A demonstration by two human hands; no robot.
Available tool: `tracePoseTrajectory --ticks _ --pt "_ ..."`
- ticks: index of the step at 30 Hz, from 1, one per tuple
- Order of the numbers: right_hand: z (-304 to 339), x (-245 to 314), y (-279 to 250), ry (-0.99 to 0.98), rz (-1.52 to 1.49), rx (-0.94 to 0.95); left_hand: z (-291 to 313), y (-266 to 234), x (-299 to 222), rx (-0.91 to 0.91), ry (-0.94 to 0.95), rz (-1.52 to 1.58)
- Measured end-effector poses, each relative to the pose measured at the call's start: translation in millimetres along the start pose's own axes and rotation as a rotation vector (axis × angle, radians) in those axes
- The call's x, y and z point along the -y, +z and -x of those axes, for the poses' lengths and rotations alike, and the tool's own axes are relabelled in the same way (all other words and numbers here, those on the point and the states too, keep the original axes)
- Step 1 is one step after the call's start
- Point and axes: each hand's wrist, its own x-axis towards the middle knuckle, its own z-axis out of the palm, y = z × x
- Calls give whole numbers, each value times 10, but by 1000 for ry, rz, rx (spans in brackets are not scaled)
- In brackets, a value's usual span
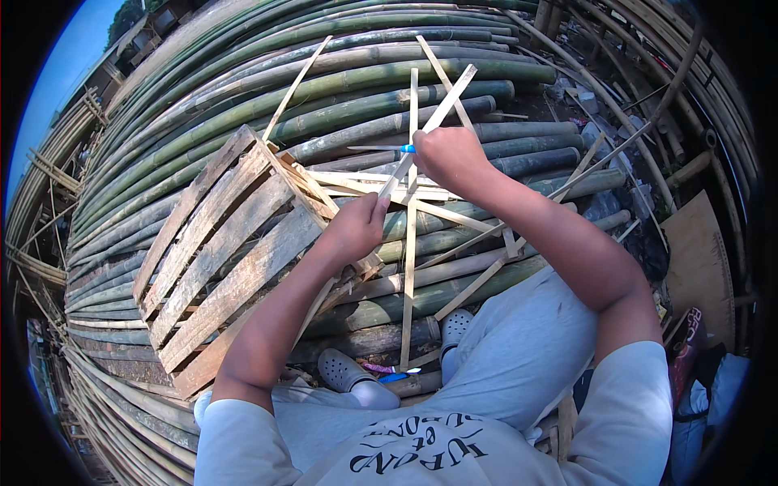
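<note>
Strip (436, 118) pinched in closed left hand (358, 228), probably for steadiness; blue-handled knife (407, 148) clenched in right hand (454, 158), blade pointing left, presumably for working crosswise.

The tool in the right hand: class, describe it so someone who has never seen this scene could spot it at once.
Over the bed of green bamboo poles, find the right hand, farther out than the left hand. From that fist a slim tool points left; its blue part and thin blade set it apart from the pale strips nearby.
</note>
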Motion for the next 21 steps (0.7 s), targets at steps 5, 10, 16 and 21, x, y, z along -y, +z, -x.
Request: tracePoseTrajectory --ticks 5,10,16,21 --pt "19 -42 86 -13 -2 -49 -17 17 -3 0 2 -28" --pt "-39 21 119 25 -60 -43 4 2 2 -15 -3 -36" --pt "-60 3 132 122 -185 -48 14 13 12 -45 13 -4" --pt "-54 72 149 148 -197 -77 20 1 38 -59 16 -15"
